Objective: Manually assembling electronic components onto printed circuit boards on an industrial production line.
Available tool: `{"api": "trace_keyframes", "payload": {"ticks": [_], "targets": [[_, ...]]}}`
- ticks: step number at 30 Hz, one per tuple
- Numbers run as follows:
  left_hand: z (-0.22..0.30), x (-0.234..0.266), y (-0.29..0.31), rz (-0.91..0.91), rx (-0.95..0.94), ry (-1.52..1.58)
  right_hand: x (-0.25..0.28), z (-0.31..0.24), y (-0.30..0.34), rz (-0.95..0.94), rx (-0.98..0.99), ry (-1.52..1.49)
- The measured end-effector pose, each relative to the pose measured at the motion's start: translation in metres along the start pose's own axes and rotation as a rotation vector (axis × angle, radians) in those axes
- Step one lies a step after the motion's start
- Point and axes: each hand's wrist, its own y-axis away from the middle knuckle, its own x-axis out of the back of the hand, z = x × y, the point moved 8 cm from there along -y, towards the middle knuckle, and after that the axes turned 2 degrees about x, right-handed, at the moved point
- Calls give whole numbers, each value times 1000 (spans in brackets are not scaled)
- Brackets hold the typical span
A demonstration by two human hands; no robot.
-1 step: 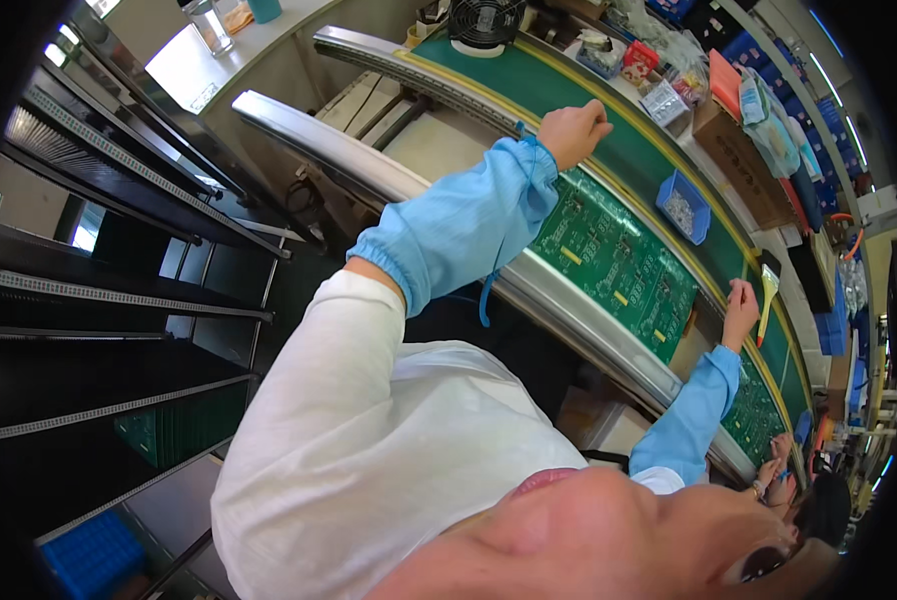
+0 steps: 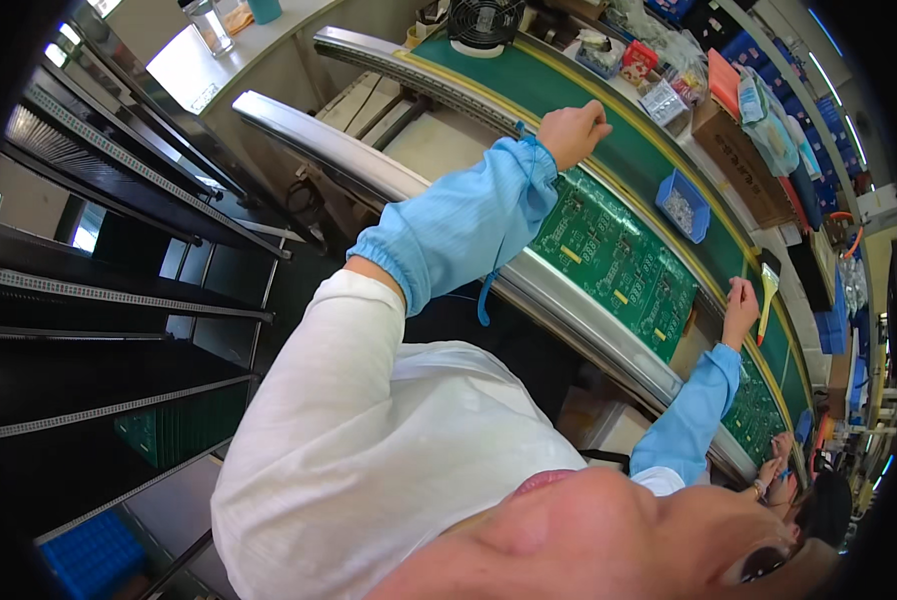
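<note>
My left hand (image 2: 573, 136) hovers over the near rail at the left end of a large green circuit board (image 2: 619, 265). Its fingers curl together, and whatever they hold, if anything, is too small to see. A blue cord hangs from a band at that wrist. Farther right, my right hand (image 2: 740, 312) is over the conveyor past the board's right end, with the fingertips pinched; their contents cannot be made out. Both forearms wear light blue sleeves. Beyond the board, a blue bin (image 2: 683, 208) of small clear parts sits on the green belt (image 2: 559, 85).
A brush (image 2: 768, 297) with a yellow handle lies beyond my right hand. Another board (image 2: 754, 415) and a co-worker's hands (image 2: 775, 470) are farther right. A black fan (image 2: 485, 25) stands at the belt's far left. Dark racks (image 2: 119, 295) rise on my left.
</note>
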Motion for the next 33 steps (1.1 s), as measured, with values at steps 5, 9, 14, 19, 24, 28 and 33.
{"api": "trace_keyframes", "payload": {"ticks": [5,9,14,19,24,28,33], "targets": [[-4,-4,4,-1,35,-5,18,-19,-5,41,66,31],[-20,-15,-6,-73,88,-122,26,-6,-10,53,42,-14],[-8,6,0,13,42,-55,15,-25,-5,37,75,-63],[-14,8,-1,9,44,-101,5,-29,-3,16,96,-70],[-16,7,3,-19,4,-166,2,-36,1,-17,58,-97],[-13,11,2,-13,-2,-161,3,-36,3,3,79,-129],[-14,20,1,56,27,-140,3,-34,0,-4,62,-97]]}}
